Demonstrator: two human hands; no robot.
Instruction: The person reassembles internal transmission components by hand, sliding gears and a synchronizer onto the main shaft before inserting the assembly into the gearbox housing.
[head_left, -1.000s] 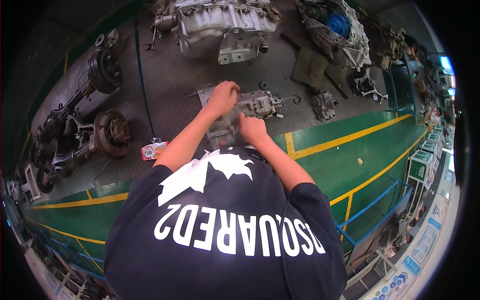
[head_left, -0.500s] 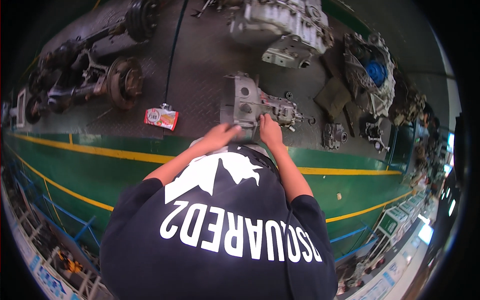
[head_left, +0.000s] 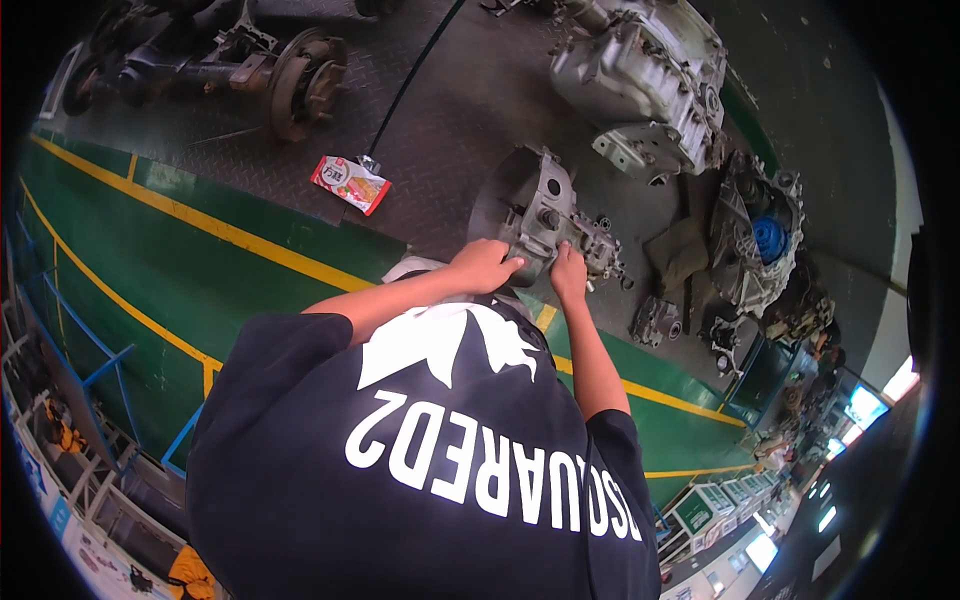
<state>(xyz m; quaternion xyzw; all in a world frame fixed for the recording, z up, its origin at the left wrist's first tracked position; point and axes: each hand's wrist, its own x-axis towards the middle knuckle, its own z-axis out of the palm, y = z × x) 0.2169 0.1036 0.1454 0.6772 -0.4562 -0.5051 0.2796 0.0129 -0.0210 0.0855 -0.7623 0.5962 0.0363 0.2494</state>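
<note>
In front of me on the dark metal surface sits a grey gearbox (head_left: 548, 190), its wide bell housing to the left and its narrower geared end to the right. My left hand (head_left: 485, 266) is closed at the near lower rim of the bell housing, thumb pointing right. Close beside it, my right hand (head_left: 568, 272) grips the near side of the casing where the bell meets the narrow end. The fingertips of both hands are partly hidden against the metal.
A larger silver gearbox (head_left: 640, 80) stands behind. To the right lie an open housing with a blue part (head_left: 768, 238) and a small grey pump-like part (head_left: 657, 321). A red and white packet (head_left: 350, 184) lies left, below a rusty axle with a brake drum (head_left: 305, 85).
My view has turned, so the scene appears tilted. My left hand has come onto the bell housing's rim. The gearbox looks slightly turned; my right hand stays on its casing.
</note>
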